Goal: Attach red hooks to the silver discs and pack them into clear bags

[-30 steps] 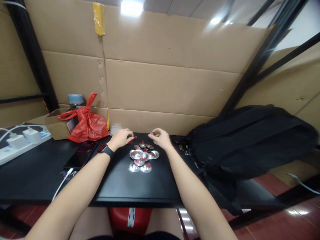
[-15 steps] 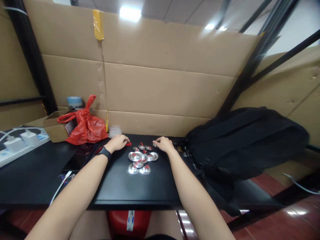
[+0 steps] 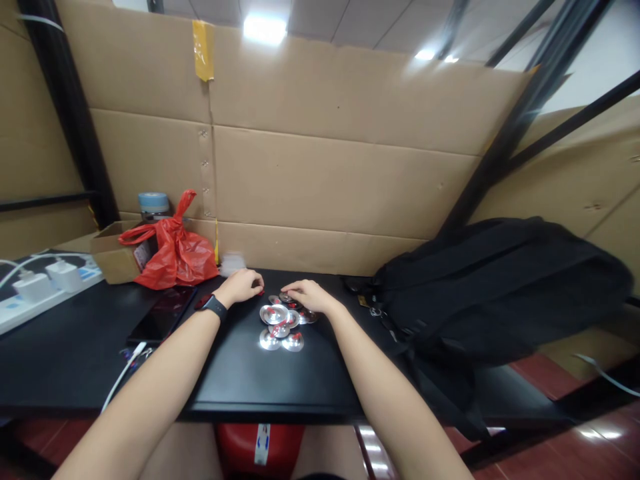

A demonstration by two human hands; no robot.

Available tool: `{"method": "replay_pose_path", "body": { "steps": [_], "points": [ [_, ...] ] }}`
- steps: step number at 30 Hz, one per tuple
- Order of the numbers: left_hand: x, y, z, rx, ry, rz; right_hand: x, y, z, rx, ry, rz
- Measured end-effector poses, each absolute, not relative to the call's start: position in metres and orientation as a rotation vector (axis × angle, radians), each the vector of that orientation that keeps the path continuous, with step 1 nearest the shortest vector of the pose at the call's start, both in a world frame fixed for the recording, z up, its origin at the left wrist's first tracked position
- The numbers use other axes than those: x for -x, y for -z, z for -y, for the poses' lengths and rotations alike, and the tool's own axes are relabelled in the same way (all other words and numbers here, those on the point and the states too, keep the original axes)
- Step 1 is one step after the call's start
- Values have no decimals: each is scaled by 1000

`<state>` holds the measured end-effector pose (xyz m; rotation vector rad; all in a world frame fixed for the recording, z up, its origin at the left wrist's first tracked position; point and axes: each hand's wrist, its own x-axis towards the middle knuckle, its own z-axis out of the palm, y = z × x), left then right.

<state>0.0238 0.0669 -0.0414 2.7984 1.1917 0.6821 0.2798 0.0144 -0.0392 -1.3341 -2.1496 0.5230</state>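
Several small silvery finger cymbals [image 3: 273,315] with red cords lie in a loose, partly overlapping cluster on the black table [image 3: 235,380]. My left hand [image 3: 243,285], with a dark watch on its wrist, is at the cluster's far left. Its fingers are curled together round a bit of red cord [image 3: 261,292]; whatever hangs from it is hidden. Over the back of the cluster, my right hand [image 3: 311,293] has its fingertips closed at the edge of a finger cymbal [image 3: 285,297]. That hand covers some of the cymbals on the right.
A black backpack [image 3: 490,293] takes up the right side. On the left are a red plastic bag [image 3: 175,250], a cardboard box [image 3: 116,253], a phone [image 3: 163,315], a power strip [image 3: 50,300] and a white cable [image 3: 117,387]. Behind stands a cardboard wall [image 3: 320,180].
My right hand has moved left from beside the cluster to over its back cymbals. My left hand stays near its place, its fingers now covering more of the red cord.
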Motion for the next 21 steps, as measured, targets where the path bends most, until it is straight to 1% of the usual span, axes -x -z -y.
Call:
{"method": "replay_pose_path", "body": {
  "steps": [4, 7, 10, 12, 15, 18, 21],
  "points": [
    [-26, 37, -62, -2802, -691, -1165, -281, 39, -16, 1290, -610, 2147],
    [-30, 34, -59, -2746, -695, -1114, -278, 38, -18, 1209, -655, 2047],
    [-37, 32, -56, -2583, -742, -1052, -272, 35, -16, 1138, -824, 1793],
    [-44, 32, -54, -2426, -837, -999, -267, 33, -12, 1082, -974, 1631],
    [-56, 32, -52, -2253, -989, -934, -261, 28, -5, 976, -1133, 1535],
    [-63, 32, -49, -2198, -1055, -929, -258, 24, 1, 954, -1156, 1496],
    [-67, 32, -46, -2184, -1059, -903, -255, 22, 3, 924, -1097, 1511]
  ]
}}
